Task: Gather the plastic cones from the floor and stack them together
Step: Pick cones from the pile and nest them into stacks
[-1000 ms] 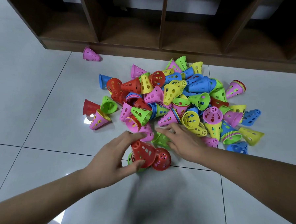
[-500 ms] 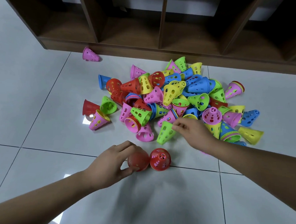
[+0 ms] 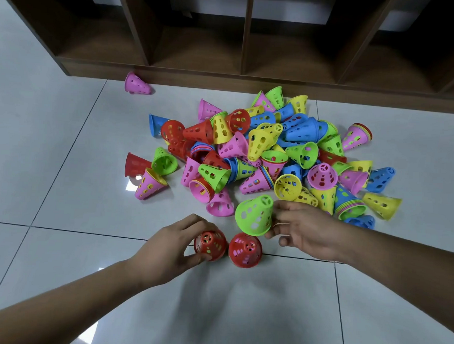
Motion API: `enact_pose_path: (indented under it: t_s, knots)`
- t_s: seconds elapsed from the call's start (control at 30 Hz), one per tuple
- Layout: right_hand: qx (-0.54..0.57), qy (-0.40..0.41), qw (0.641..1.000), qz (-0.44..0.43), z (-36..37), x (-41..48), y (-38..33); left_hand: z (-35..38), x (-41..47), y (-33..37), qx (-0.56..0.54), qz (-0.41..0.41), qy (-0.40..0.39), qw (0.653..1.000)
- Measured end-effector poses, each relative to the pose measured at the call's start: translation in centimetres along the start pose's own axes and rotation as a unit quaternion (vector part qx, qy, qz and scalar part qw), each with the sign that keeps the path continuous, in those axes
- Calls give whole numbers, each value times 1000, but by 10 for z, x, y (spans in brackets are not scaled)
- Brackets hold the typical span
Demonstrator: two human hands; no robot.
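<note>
Tile floor (image 3: 63,163), shelf (image 3: 199,77) cropped above, hands (image 3: 169,245) (image 3: 304,228) gripping red cone (image 3: 211,246), green cone (image 3: 254,215)

Left arm: bare, stretched forward from lower left.
Left hand (image 3: 172,248): fingers and thumb curled round a red cone (image 3: 211,246).
Right arm: bare, entering from the right edge.
Right hand (image 3: 304,228): fingertips pinching a green cone (image 3: 253,218), thumb lowermost.
</note>
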State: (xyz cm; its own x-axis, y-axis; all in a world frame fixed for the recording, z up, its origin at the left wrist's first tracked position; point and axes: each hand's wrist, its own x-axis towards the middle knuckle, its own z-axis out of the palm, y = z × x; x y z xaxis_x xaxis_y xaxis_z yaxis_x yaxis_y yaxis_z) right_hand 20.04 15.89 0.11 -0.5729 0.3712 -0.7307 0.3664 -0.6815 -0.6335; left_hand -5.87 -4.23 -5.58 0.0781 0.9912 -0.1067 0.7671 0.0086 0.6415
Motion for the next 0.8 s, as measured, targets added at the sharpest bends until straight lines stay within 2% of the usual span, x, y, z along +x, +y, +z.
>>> enact_pose_path:
  t_s: [0.07,0.13,0.23,0.37,0.47,0.53,0.57,0.63,0.7,0.8]
  knots:
    - [-21,-23,1000,-5,0,0,0,1,1,0,0,-1,1,1000]
    - [-89,-35,995,-15,0,-1,5,1,0,0,1,-3,1,1000]
    - [-165,-7,986,-30,2,0,16,3,0,0,0,-4,2,1000]
    - [-251,-15,966,-59,2,-1,24,5,0,0,-15,-13,5,1000]
    - [-346,24,934,-86,4,-3,33,7,-2,1,-33,-26,3,999]
    - [-379,66,918,-98,4,-2,41,10,-4,3,-71,-64,2,995]
    - [-371,81,920,-100,5,-3,43,10,-5,4,-103,-93,0,990]
    - [-291,90,950,-77,10,-6,44,11,-6,9,-179,-148,-12,973]
    - [-175,66,982,9,19,-14,44,10,-5,12,-225,-185,-27,956]
    - [-58,-3,990,130,25,-21,49,9,-1,20,-261,-242,-39,934]
